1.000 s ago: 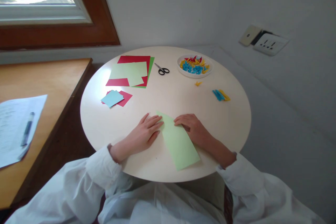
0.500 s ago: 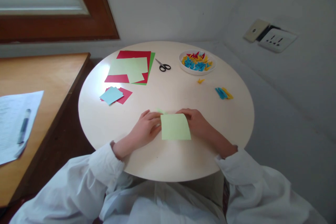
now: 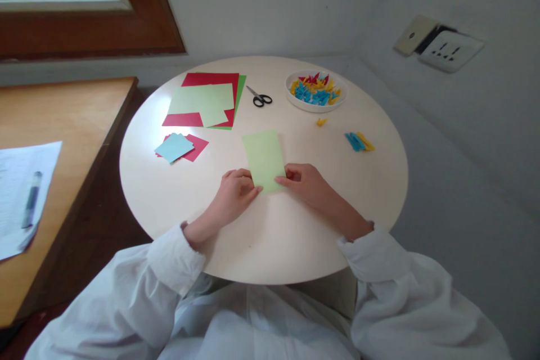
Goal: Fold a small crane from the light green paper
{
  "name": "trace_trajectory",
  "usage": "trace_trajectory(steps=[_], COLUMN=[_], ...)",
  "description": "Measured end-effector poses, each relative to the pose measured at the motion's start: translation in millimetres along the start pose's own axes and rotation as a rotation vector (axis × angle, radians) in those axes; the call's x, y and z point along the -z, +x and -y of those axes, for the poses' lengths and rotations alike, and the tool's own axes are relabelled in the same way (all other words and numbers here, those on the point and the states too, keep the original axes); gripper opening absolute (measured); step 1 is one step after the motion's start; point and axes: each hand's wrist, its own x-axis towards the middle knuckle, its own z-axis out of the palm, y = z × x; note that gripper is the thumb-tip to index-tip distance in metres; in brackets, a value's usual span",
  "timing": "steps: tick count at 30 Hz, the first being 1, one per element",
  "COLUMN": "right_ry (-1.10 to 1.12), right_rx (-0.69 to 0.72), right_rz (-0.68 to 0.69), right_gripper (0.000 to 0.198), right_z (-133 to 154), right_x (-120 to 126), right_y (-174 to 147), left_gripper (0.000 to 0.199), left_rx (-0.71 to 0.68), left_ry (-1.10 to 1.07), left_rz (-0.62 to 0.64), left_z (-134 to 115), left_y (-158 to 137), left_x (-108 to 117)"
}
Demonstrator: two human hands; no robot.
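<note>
A light green sheet of paper [image 3: 265, 157], taller than it is wide, is held over the near middle of the round white table [image 3: 278, 247]. My left hand [image 3: 238, 191] pinches its lower left corner, with the thumb on top. At the lower right edge, my right hand [image 3: 304, 180] grips it between thumb and curled fingers. Both hands are closed on the paper, and its far end points away from me. Whether it is one layer or folded, I cannot tell.
Large red and green sheets [image 3: 202, 104] lie at the back left, with small blue and red squares [image 3: 175, 148] nearer. Scissors [image 3: 261, 99], a white dish [image 3: 314, 106] of small folded paper pieces, a yellow piece [image 3: 321, 122] and blue and yellow strips [image 3: 358, 142] lie beyond and right.
The green paper has turned from lying wide toward me to extending away from me. Both hands now grip its near end, thumbs visible on top. The head view has shifted slightly.
</note>
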Motion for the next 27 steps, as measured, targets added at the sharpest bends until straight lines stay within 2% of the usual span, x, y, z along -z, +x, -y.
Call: trace_trajectory(steps=[4, 10, 16, 27], right_ry=[0.017, -0.099, -0.186, -0.196], right_rx=[0.008, 0.076, 0.091, 0.105], right_rz=[0.020, -0.089, -0.117, -0.082], right_gripper=[0.016, 0.024, 0.023, 0.014], right_z=[-0.3, -6.4, -7.6, -6.5], right_x=[0.4, -5.1, -6.1, -3.9], right_y=[-0.9, 1.9, 2.5, 2.2], left_gripper=[0.025, 0.021, 0.020, 0.018], left_rx=[0.004, -0.010, -0.001, -0.009], left_ry=[-0.006, -0.022, 0.025, 0.049], left_rz=[-0.026, -0.103, -0.090, -0.091], left_z=[1.0, -0.8, -2.9, -2.2], left_y=[-0.9, -0.4, 1.8, 0.7], left_x=[-1.1, -2.9, -2.0, -2.3])
